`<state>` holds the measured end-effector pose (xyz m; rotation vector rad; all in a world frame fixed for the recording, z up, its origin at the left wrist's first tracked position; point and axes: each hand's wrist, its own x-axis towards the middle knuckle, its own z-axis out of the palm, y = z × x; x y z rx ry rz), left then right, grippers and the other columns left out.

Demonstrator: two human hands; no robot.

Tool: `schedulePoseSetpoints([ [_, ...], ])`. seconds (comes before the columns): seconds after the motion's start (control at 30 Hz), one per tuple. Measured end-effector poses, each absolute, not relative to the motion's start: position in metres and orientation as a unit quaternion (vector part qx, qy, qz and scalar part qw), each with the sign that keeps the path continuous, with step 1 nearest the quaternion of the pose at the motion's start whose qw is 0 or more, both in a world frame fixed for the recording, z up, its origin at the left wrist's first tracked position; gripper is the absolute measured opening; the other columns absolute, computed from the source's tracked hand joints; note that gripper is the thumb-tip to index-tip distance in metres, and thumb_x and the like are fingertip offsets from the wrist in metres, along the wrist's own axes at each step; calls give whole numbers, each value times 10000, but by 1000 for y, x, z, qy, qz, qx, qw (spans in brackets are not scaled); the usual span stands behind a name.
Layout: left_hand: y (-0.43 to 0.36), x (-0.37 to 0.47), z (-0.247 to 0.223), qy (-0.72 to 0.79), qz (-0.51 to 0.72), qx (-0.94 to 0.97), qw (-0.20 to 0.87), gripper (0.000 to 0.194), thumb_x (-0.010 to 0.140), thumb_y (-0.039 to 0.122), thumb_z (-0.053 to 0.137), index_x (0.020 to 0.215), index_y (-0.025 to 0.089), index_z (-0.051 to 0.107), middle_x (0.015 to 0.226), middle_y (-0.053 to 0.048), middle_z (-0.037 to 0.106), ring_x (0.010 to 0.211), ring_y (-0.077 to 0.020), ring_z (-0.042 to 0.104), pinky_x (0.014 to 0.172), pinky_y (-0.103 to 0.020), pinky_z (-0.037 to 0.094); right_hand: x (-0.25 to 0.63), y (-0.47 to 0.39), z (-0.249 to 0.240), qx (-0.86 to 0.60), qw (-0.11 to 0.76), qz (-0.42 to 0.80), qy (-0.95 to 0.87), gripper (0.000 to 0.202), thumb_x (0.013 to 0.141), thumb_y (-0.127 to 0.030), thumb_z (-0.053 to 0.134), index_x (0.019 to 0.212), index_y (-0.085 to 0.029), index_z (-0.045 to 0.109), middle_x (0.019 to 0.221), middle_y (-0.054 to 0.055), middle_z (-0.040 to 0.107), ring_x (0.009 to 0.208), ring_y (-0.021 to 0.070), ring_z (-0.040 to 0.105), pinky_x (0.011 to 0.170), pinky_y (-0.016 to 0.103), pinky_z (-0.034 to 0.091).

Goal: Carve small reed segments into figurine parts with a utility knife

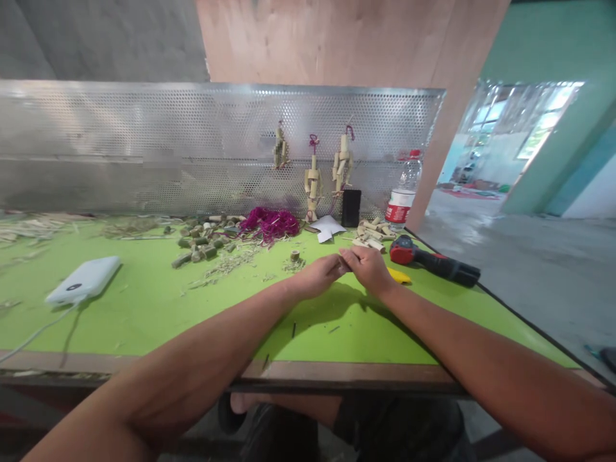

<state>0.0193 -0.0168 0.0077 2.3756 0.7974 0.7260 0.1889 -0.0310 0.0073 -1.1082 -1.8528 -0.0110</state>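
Note:
My left hand (323, 272) and my right hand (367, 265) meet above the green tabletop, fingers curled and touching. Whatever lies between them, if anything, is too small or hidden to make out. Just beyond the hands lie a white paper cutout (328, 226) and a pile of short pale wood or bamboo pieces (369, 235). A yellow object (399, 275) shows partly behind my right wrist. Two jointed stick figures (312, 183) with purple string loops hang on the perforated metal panel, alongside a smaller figure (280, 147).
A black and red power tool (433, 260) lies at the right edge, near a red-capped bottle (403, 192). A black box (351, 208) leans at the back. Purple string (270, 224), cut stem pieces (199, 246) and shavings spread leftward. A white power bank (84, 281) trails a cable.

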Motion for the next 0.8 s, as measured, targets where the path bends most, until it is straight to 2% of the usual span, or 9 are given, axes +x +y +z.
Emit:
schedulePoseSetpoints([
  [0.2,-32,19,21,243,303,886,255,223,904,339,443,969,161,559,852,-27,551,747,-134,473,662,-254,391,211,-13,-1,-509,427,-61,-745,436,854,-423,479,494,-201,371,470,-26,352,493,109,292,516,284,210],
  [0.33,-31,15,20,290,319,854,291,243,856,374,530,957,154,555,782,-7,522,682,-112,458,616,-233,383,215,-14,5,-509,539,-23,-671,465,887,-460,440,510,-204,349,484,-32,338,504,108,323,506,263,241],
  [0.4,-26,14,16,326,300,842,309,252,847,384,533,943,152,548,764,-3,521,648,-106,453,594,-232,383,207,-21,8,-475,553,0,-684,458,893,-472,443,531,-203,362,505,-33,346,519,108,341,509,253,260],
  [0.6,-12,18,5,269,311,864,290,200,842,348,529,856,149,532,817,-21,578,737,-123,506,668,-252,427,185,-33,5,-458,437,-70,-771,461,894,-453,436,524,-206,316,479,-37,311,490,105,278,515,282,190],
  [0.8,-23,17,14,264,285,874,291,184,840,324,539,912,157,566,873,-30,592,785,-136,529,707,-268,440,207,-16,-1,-458,416,-56,-783,472,909,-478,385,528,-202,354,491,-29,350,498,107,311,524,273,217],
])
